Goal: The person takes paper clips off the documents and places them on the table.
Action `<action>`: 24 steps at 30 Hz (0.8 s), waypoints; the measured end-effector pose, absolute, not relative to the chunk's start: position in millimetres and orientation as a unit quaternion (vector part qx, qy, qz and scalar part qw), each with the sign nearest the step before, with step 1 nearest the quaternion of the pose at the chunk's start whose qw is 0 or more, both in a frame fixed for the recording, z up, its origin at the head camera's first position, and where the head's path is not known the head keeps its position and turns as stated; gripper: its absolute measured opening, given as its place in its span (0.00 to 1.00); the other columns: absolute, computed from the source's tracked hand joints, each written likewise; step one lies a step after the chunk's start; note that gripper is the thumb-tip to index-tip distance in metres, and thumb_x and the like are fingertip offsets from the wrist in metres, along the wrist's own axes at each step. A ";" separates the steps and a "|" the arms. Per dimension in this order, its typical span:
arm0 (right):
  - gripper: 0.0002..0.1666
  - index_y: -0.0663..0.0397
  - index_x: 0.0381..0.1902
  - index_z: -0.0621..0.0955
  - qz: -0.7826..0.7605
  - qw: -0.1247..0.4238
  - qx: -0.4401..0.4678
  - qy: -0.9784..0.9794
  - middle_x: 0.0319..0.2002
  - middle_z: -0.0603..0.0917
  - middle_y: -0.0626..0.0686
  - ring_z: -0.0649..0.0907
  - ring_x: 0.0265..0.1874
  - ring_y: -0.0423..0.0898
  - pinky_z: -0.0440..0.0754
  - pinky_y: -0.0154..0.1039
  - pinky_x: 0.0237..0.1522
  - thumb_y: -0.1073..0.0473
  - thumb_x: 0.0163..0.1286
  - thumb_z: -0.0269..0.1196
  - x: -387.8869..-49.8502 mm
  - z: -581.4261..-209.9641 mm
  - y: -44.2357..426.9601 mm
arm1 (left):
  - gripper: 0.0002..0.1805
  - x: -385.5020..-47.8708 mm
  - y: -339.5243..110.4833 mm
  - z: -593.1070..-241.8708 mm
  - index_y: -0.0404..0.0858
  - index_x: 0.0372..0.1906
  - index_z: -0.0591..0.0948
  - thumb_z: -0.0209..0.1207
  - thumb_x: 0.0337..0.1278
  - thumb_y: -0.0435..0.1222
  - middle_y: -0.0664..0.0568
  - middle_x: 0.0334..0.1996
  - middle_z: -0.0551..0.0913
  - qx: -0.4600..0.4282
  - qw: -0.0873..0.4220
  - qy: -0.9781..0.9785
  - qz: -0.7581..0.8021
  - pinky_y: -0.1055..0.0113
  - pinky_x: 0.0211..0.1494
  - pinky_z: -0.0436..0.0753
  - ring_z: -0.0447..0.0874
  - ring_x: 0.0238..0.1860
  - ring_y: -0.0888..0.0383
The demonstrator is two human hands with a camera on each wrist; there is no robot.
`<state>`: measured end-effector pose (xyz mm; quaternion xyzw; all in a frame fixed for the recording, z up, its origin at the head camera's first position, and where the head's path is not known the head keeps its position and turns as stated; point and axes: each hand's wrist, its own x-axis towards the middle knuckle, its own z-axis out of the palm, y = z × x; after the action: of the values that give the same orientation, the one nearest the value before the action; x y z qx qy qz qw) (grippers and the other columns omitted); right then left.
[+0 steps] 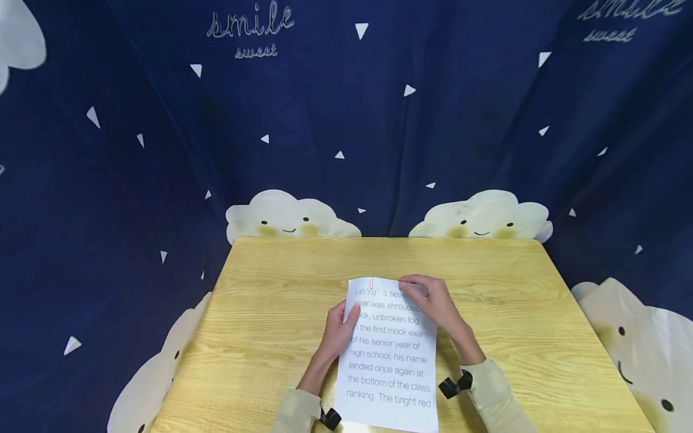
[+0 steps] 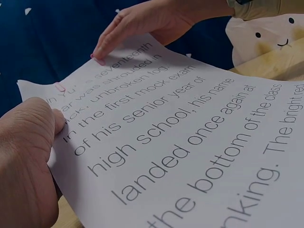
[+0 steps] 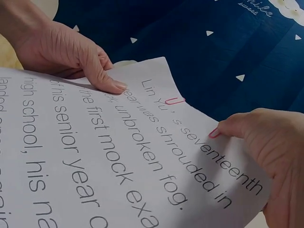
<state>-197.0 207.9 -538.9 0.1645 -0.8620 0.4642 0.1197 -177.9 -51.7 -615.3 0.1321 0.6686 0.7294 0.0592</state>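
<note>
Several lines of large print cover a white sheet of paper [image 1: 390,361], held up off the table. My left hand [image 1: 339,329] grips its left edge, thumb on the printed face. At the top edge, a pink paper clip [image 3: 175,100] sits over the paper near the left corner. My right hand [image 1: 433,304] pinches a second pink paper clip [image 3: 215,133] at the top edge, further right. In the right wrist view, that clip's loop shows on the print below my thumb. Whether more sheets lie behind is hidden.
A wooden table [image 1: 271,282] lies beneath the paper. Behind it hangs a dark blue curtain [image 1: 325,108] with white triangles and smiling clouds. Each wrist carries a small black device [image 1: 455,385] on a strap over a beige sleeve.
</note>
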 end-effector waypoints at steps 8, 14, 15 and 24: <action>0.10 0.53 0.48 0.90 0.475 0.129 0.149 -0.857 0.44 0.91 0.48 0.89 0.46 0.45 0.80 0.28 0.53 0.57 0.73 0.70 -196.1 -541.5 208.0 | 0.20 -176.4 -50.6 -615.1 0.35 0.61 0.82 0.52 0.82 0.45 0.36 0.33 0.88 0.137 0.061 0.672 0.725 0.64 0.23 0.85 0.88 0.22 0.53; 0.07 0.52 0.45 0.90 0.484 0.135 0.136 -0.854 0.41 0.91 0.47 0.87 0.41 0.44 0.78 0.26 0.50 0.58 0.72 0.71 -194.4 -540.8 207.0 | 0.19 -175.2 -48.5 -615.1 0.32 0.59 0.82 0.52 0.82 0.42 0.35 0.32 0.88 0.137 0.056 0.671 0.727 0.65 0.23 0.85 0.87 0.22 0.53; 0.06 0.52 0.44 0.90 0.487 0.137 0.135 -0.852 0.40 0.91 0.47 0.87 0.41 0.44 0.78 0.26 0.50 0.59 0.71 0.71 -194.3 -540.9 206.9 | 0.19 -175.1 -48.4 -615.0 0.33 0.59 0.82 0.52 0.82 0.42 0.35 0.32 0.88 0.137 0.056 0.670 0.728 0.65 0.22 0.85 0.87 0.22 0.53; 0.05 0.55 0.41 0.92 0.516 0.173 0.117 -0.830 0.37 0.92 0.52 0.89 0.41 0.47 0.77 0.24 0.51 0.63 0.68 0.73 -197.0 -545.5 206.2 | 0.19 -175.5 -47.7 -614.9 0.33 0.60 0.82 0.52 0.83 0.43 0.36 0.32 0.88 0.143 0.057 0.673 0.723 0.63 0.23 0.85 0.87 0.22 0.52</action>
<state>-197.0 206.2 -545.5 0.1172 -0.8304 0.5163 0.1734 -175.5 -47.7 -614.9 0.1430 0.6734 0.7230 0.0569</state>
